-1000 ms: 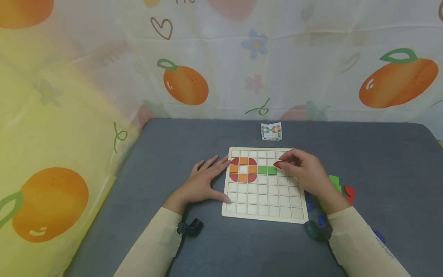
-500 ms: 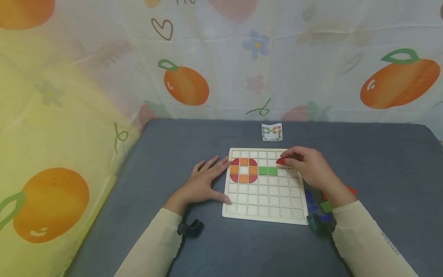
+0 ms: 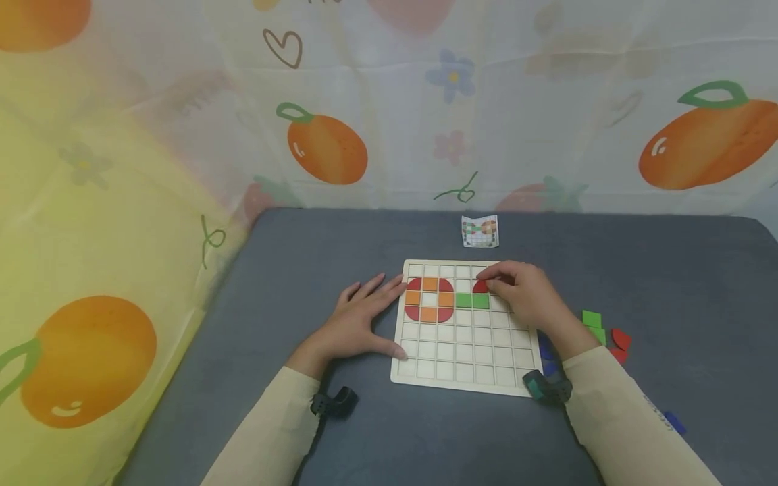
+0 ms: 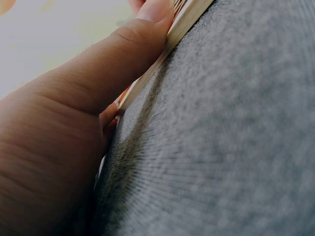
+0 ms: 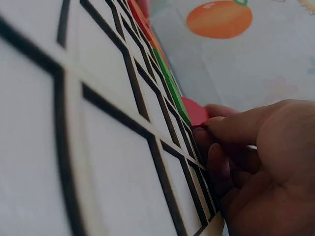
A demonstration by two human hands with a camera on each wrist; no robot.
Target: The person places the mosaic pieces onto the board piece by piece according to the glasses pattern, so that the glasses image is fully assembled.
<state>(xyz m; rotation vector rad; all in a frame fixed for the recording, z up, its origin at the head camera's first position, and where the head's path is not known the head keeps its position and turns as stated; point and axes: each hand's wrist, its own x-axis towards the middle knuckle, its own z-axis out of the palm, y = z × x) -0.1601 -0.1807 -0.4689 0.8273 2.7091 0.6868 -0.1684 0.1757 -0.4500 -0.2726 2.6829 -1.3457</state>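
A wooden grid board (image 3: 464, 353) lies on the table. Its left part bears a rounded ring of red and orange tiles (image 3: 429, 284), and two green tiles (image 3: 472, 301) run in a row to the right of it. My left hand (image 3: 357, 322) lies spread at the board's left side, thumb (image 4: 123, 59) over the edge. Thumb and fingertips of my right hand (image 3: 529, 293) pinch a red rounded-corner tile (image 3: 479, 287) just above the right-hand green tile. In the right wrist view this red tile (image 5: 195, 111) stands tilted up from the board.
Behind the board a small pattern card (image 3: 480, 231) shows a coloured grid. Loose green tiles (image 3: 591, 319), red tiles (image 3: 620, 339) and blue pieces (image 3: 547, 351) lie right of the board, partly behind the right arm. Another blue piece (image 3: 675, 422) is by the right sleeve. A printed curtain hangs behind.
My right hand has shifted a little right and then back left, bringing the red tile over the cell above the right-hand green tile; the tile has turned. My left hand stays in place.
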